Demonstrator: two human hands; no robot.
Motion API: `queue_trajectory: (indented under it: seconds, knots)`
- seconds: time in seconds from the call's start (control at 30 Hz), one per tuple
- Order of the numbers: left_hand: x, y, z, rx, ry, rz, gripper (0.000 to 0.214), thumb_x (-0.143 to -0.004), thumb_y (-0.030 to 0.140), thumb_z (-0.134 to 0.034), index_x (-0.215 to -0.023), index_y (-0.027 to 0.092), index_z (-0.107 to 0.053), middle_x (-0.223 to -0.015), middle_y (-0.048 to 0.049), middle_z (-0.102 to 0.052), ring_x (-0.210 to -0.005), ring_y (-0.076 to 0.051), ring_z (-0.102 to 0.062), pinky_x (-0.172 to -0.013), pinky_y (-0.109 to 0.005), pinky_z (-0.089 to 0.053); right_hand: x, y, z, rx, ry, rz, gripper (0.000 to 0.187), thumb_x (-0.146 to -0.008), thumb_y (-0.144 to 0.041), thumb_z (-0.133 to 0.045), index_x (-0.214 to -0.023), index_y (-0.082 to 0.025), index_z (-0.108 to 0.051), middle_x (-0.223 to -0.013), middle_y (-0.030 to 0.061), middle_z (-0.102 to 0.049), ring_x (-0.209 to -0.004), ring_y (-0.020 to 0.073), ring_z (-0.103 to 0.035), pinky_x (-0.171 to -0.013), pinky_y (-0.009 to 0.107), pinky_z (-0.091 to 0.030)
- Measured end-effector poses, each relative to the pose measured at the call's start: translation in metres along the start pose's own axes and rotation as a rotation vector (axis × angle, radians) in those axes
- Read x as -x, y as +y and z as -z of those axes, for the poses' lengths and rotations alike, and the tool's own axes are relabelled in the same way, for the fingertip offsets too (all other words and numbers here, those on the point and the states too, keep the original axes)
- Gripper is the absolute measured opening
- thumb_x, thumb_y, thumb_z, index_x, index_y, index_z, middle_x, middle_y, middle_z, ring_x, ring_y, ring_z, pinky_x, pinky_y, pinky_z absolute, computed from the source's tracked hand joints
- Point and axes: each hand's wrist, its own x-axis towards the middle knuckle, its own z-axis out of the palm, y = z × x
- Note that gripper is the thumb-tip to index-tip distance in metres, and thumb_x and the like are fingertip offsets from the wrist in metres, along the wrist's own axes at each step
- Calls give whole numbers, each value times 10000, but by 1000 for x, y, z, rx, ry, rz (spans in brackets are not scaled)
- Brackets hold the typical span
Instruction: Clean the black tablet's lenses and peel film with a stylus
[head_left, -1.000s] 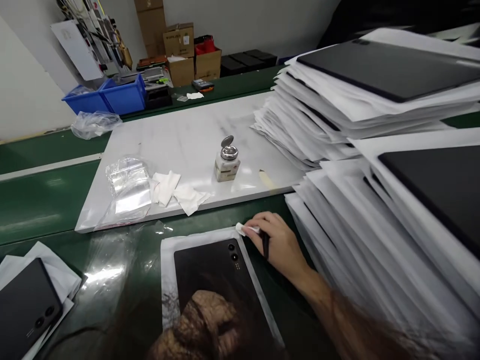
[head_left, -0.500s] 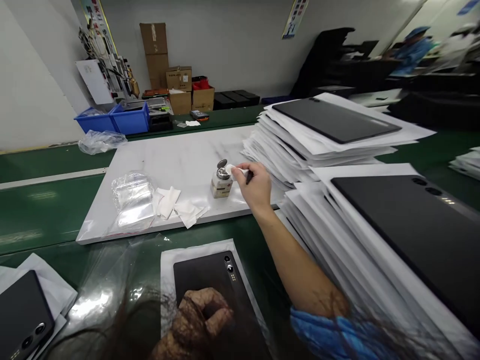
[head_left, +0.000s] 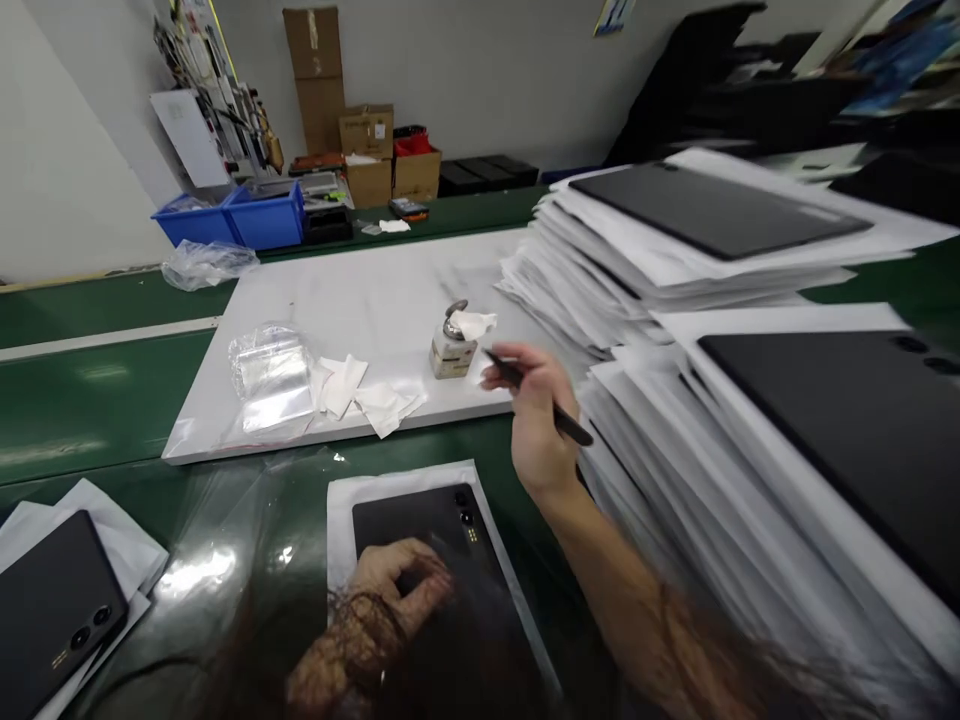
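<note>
My right hand [head_left: 544, 415], slightly blurred, is closed around a slim black pen-like tool [head_left: 574, 428] with a narrow tip pointing up and left. Just left of its fingers stands a small dispenser bottle [head_left: 452, 357] with its metal lid flipped up. A white wipe [head_left: 474, 324] lies across the bottle's top, apart from my fingers. My left hand [head_left: 397, 590] rests on a dark tablet [head_left: 420, 515], its fingers curled in a pinch. Whatever may be between them is hidden. White sheet wrap [head_left: 341, 500] lies beneath this tablet, whose camera lenses face up.
Stacked white-wrapped tablets [head_left: 645, 470] rise close on my right, with another stack [head_left: 600, 270] behind. On the white board [head_left: 352, 290] are clear plastic bags [head_left: 274, 375] and crumpled wipes [head_left: 341, 385]. At left lies another tablet [head_left: 56, 590]. Blue bins [head_left: 266, 218] stand farther back.
My right hand has let go of the wipe, leaving it on the bottle top, and drawn back to the right. The black tool now shows fully. My left hand stays on the tablet.
</note>
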Motion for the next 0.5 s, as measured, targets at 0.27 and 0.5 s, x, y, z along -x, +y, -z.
queue_trajectory:
  seconds: [0.27, 0.5]
  knots:
    - [13, 30, 12, 218, 125, 33, 208, -923, 446, -987, -827, 267, -941, -822, -22, -973, -815, -268, -909, -800, -352, -692, 80, -5, 69, -353, -437, -492, 598, -994, -812, -1040, -815, -303, -785, -949, 39, -819, -645, 216, -746, -631, 394, -724]
    - [22, 36, 11, 204, 189, 16, 179, -956, 414, -1038, -821, 319, -970, -818, 19, -964, -789, -229, -905, -810, -320, -710, 84, -20, 81, -288, -550, -308, 230, -1034, -238, -1011, -884, -323, -860, -894, 43, -907, -794, 246, -885, -720, 328, -734]
